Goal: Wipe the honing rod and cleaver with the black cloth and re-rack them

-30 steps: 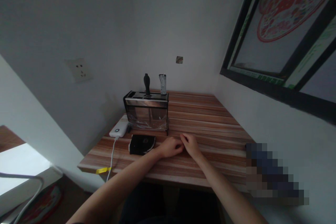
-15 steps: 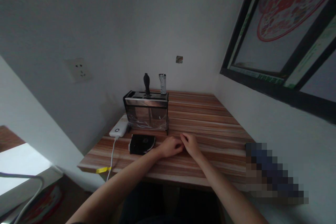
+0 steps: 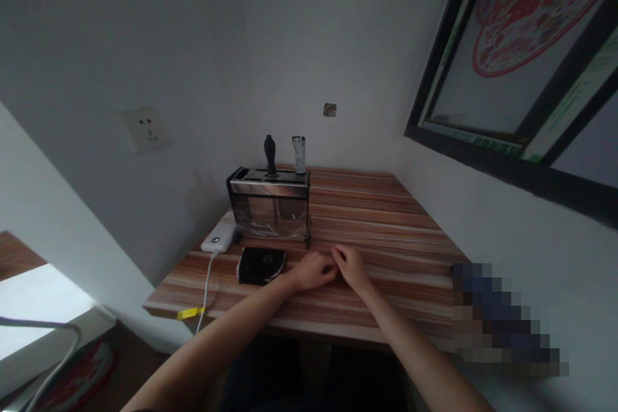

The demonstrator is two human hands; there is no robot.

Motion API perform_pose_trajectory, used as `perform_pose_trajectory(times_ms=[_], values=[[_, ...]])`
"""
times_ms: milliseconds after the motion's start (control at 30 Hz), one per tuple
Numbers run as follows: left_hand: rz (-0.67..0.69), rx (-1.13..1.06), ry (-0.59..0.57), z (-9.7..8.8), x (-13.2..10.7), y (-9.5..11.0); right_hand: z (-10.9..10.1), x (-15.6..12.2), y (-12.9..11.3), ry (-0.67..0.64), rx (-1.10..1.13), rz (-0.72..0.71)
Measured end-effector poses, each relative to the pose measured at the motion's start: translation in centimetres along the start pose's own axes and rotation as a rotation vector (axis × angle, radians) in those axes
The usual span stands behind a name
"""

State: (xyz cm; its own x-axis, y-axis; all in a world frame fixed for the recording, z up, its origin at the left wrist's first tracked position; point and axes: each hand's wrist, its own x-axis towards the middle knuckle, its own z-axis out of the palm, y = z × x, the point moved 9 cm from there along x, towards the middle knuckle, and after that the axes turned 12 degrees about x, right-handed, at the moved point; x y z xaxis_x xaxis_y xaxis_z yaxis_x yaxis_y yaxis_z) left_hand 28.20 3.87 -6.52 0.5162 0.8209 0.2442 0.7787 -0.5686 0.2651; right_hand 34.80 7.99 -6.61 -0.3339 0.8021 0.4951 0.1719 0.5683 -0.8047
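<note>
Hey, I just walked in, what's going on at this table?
A person's left hand and right hand are close together over the wood-grain table, with no object visible in either grip. Whether they touch is hard to tell. A flat black item lies beside the left wrist. Behind it stands a rack with a black handle and a pale handle upright in its top. Left of that sits a white device with a cable.

Through the head camera I'm looking down on a striped, wood-grained tabletop [image 3: 405, 232]. On its left part I see a clear-sided knife stand [image 3: 270, 206], a white device [image 3: 219, 236] just beside it with a white cable [image 3: 207, 280] crossing the front edge, and a flat black case [image 3: 262, 265]; the left hand [image 3: 316, 270] and right hand [image 3: 350, 265] rest nearby, close together.
</note>
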Motion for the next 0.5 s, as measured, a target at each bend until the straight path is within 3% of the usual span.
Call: perform_pose_trajectory(times_ms=[500], values=[[-0.008, -0.004, -0.010, 0.12, -0.13, -0.05, -0.05, -0.09, -0.20, -0.007, 0.029, 0.007]])
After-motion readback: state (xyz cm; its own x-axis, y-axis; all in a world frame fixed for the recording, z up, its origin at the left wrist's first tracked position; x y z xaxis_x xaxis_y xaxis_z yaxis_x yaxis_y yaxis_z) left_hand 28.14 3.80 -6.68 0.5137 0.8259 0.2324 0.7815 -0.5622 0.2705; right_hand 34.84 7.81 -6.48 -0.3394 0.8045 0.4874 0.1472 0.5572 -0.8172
